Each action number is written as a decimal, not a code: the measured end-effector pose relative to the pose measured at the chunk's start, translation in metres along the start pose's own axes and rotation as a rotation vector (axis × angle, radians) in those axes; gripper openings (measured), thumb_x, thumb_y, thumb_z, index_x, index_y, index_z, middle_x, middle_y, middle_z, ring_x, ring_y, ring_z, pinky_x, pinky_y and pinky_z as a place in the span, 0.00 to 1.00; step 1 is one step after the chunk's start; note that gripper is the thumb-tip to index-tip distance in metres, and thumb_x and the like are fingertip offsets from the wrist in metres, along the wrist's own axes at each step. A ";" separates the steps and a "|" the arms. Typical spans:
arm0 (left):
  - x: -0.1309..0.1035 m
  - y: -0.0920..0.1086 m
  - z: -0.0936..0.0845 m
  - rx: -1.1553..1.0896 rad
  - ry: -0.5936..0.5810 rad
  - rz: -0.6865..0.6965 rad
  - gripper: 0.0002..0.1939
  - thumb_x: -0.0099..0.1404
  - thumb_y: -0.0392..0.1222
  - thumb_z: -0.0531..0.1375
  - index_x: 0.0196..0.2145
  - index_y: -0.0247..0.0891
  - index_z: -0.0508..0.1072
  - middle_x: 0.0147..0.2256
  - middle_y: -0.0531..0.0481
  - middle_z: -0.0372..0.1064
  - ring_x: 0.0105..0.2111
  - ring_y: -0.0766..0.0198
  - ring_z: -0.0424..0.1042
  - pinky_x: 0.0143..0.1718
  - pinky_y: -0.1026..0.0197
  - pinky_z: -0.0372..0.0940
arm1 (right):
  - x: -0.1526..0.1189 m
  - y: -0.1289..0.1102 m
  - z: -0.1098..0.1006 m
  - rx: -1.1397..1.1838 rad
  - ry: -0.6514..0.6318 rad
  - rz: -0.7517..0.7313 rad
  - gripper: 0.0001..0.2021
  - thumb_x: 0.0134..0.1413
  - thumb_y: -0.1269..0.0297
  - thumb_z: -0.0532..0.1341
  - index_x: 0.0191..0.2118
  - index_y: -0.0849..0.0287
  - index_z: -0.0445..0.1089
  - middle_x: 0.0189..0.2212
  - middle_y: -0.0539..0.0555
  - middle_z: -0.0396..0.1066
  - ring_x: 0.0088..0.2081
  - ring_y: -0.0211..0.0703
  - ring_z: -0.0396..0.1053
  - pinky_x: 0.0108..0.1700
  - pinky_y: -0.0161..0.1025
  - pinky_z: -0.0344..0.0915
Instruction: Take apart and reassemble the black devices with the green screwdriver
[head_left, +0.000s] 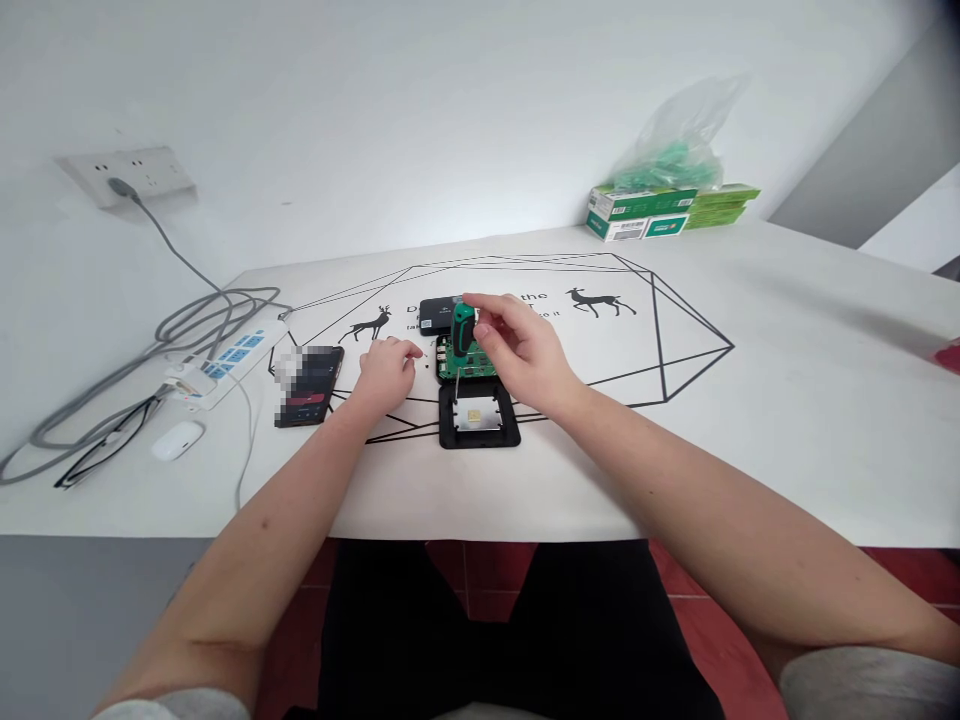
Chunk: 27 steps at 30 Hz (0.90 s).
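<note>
My right hand [521, 350] holds a green and black screwdriver [463, 328] upright by its handle, the tip pointing down at the near left part of an opened black device. A green circuit board [478, 362] shows behind the tip, partly covered by the tool and my fingers. In front of it lies a black square cover [512, 432] with a silver plate [487, 415] inside. Behind the board is a flat black case [436, 314]. My left hand [388, 374] rests on the table left of the board, fingers bent, near tiny dark bits that may be screws.
On the left are a phone [311, 385], a power strip [244, 360] with coiled grey cables, a white mouse [178, 440] and glasses [109, 443]. Green boxes [645, 205] under a plastic bag [679, 145] stand at the back right. The white table [810, 430] has printed black lines.
</note>
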<state>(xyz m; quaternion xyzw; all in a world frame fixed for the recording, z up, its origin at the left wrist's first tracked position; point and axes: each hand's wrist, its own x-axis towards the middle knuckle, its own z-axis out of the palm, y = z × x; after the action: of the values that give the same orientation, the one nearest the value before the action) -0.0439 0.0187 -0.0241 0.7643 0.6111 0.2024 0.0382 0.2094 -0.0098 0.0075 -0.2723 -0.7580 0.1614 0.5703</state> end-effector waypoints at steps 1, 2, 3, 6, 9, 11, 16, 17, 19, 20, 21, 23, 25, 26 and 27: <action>0.000 -0.001 0.001 0.003 0.003 0.002 0.16 0.73 0.34 0.57 0.47 0.46 0.83 0.51 0.41 0.80 0.57 0.38 0.72 0.56 0.36 0.69 | 0.000 0.000 0.000 -0.002 0.002 0.006 0.17 0.77 0.49 0.57 0.61 0.47 0.74 0.40 0.55 0.74 0.41 0.50 0.73 0.48 0.55 0.78; 0.000 -0.002 0.002 0.005 0.005 0.003 0.15 0.73 0.34 0.57 0.47 0.47 0.83 0.51 0.41 0.79 0.57 0.38 0.71 0.56 0.36 0.69 | 0.001 -0.001 -0.001 0.000 0.005 0.010 0.16 0.76 0.48 0.59 0.59 0.47 0.75 0.41 0.55 0.74 0.42 0.50 0.73 0.48 0.54 0.78; 0.001 -0.002 0.003 0.009 0.005 0.005 0.15 0.73 0.34 0.57 0.48 0.47 0.82 0.51 0.41 0.79 0.57 0.38 0.71 0.56 0.36 0.69 | 0.001 -0.001 -0.001 0.008 0.009 0.014 0.16 0.75 0.47 0.61 0.58 0.47 0.74 0.44 0.56 0.74 0.43 0.50 0.74 0.47 0.53 0.79; 0.001 -0.003 0.004 0.029 -0.011 0.014 0.15 0.73 0.36 0.58 0.49 0.48 0.82 0.52 0.40 0.78 0.58 0.38 0.69 0.56 0.37 0.69 | 0.002 -0.004 -0.001 0.080 0.019 0.056 0.15 0.70 0.46 0.65 0.53 0.48 0.70 0.56 0.58 0.73 0.49 0.48 0.76 0.46 0.49 0.79; 0.000 -0.002 0.004 0.058 -0.046 0.035 0.17 0.73 0.36 0.57 0.52 0.47 0.83 0.55 0.39 0.77 0.61 0.37 0.67 0.58 0.35 0.68 | 0.001 -0.006 0.001 0.196 -0.004 0.145 0.16 0.69 0.48 0.67 0.51 0.48 0.64 0.65 0.59 0.72 0.51 0.47 0.79 0.49 0.48 0.80; -0.001 -0.001 0.004 0.064 -0.073 0.075 0.19 0.74 0.35 0.57 0.54 0.46 0.83 0.56 0.39 0.77 0.62 0.36 0.66 0.59 0.33 0.67 | 0.000 -0.006 0.002 0.245 -0.021 0.177 0.17 0.68 0.49 0.68 0.50 0.47 0.62 0.64 0.59 0.75 0.49 0.46 0.81 0.49 0.49 0.80; -0.003 0.000 0.003 0.064 -0.119 0.146 0.21 0.74 0.35 0.56 0.55 0.47 0.85 0.55 0.39 0.78 0.61 0.37 0.65 0.58 0.34 0.66 | -0.001 -0.006 0.003 0.185 0.033 0.162 0.18 0.65 0.48 0.71 0.48 0.48 0.63 0.56 0.56 0.81 0.45 0.46 0.80 0.49 0.51 0.79; -0.003 0.000 0.004 0.065 -0.121 0.144 0.20 0.74 0.35 0.56 0.54 0.47 0.85 0.55 0.39 0.78 0.62 0.37 0.65 0.58 0.34 0.66 | -0.001 -0.007 0.003 0.160 0.037 0.150 0.18 0.65 0.48 0.71 0.48 0.48 0.65 0.55 0.55 0.82 0.45 0.47 0.79 0.49 0.51 0.79; -0.003 0.000 0.004 0.064 -0.123 0.139 0.20 0.75 0.35 0.56 0.53 0.48 0.86 0.55 0.39 0.78 0.61 0.37 0.65 0.58 0.34 0.65 | 0.001 -0.009 0.000 0.106 0.024 0.117 0.17 0.66 0.48 0.70 0.51 0.49 0.70 0.51 0.54 0.82 0.45 0.47 0.78 0.49 0.50 0.79; -0.003 0.001 0.004 0.063 -0.124 0.138 0.20 0.75 0.35 0.55 0.53 0.48 0.86 0.55 0.39 0.79 0.61 0.37 0.65 0.58 0.34 0.65 | 0.001 -0.010 -0.001 0.080 0.011 0.097 0.16 0.67 0.48 0.69 0.52 0.49 0.72 0.50 0.54 0.82 0.44 0.47 0.78 0.48 0.50 0.78; -0.003 0.001 0.004 0.063 -0.125 0.138 0.21 0.76 0.35 0.55 0.52 0.48 0.86 0.54 0.39 0.79 0.61 0.37 0.65 0.57 0.34 0.65 | 0.002 -0.010 -0.002 0.057 0.000 0.071 0.16 0.68 0.47 0.68 0.54 0.49 0.74 0.49 0.54 0.81 0.43 0.47 0.77 0.48 0.50 0.78; -0.003 0.002 0.004 0.064 -0.126 0.138 0.21 0.76 0.35 0.54 0.52 0.48 0.86 0.54 0.39 0.79 0.61 0.37 0.65 0.57 0.34 0.65 | 0.003 -0.009 -0.003 0.029 -0.012 0.009 0.17 0.71 0.46 0.65 0.56 0.49 0.76 0.48 0.56 0.81 0.43 0.47 0.76 0.47 0.51 0.78; -0.003 0.003 0.003 0.066 -0.128 0.134 0.22 0.77 0.35 0.53 0.52 0.48 0.86 0.54 0.39 0.79 0.61 0.36 0.65 0.58 0.33 0.64 | 0.003 -0.007 -0.003 0.010 -0.004 -0.042 0.19 0.73 0.45 0.63 0.58 0.49 0.77 0.47 0.57 0.79 0.44 0.49 0.75 0.49 0.52 0.78; -0.002 0.003 0.003 0.069 -0.128 0.129 0.22 0.77 0.35 0.53 0.52 0.48 0.86 0.54 0.39 0.79 0.61 0.36 0.65 0.58 0.33 0.64 | 0.003 -0.006 -0.003 -0.001 0.000 -0.055 0.19 0.73 0.44 0.63 0.59 0.49 0.78 0.47 0.57 0.78 0.44 0.49 0.75 0.49 0.53 0.78; -0.002 0.003 0.003 0.071 -0.129 0.125 0.22 0.77 0.35 0.53 0.52 0.48 0.86 0.54 0.39 0.79 0.62 0.36 0.65 0.59 0.32 0.64 | 0.002 -0.005 -0.004 -0.012 0.002 -0.058 0.20 0.73 0.44 0.62 0.60 0.48 0.78 0.46 0.57 0.77 0.45 0.50 0.74 0.50 0.54 0.78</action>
<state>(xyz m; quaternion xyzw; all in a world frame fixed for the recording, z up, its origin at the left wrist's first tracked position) -0.0406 0.0160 -0.0262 0.8132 0.5654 0.1329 0.0378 0.2112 -0.0126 0.0132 -0.2539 -0.7661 0.1399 0.5736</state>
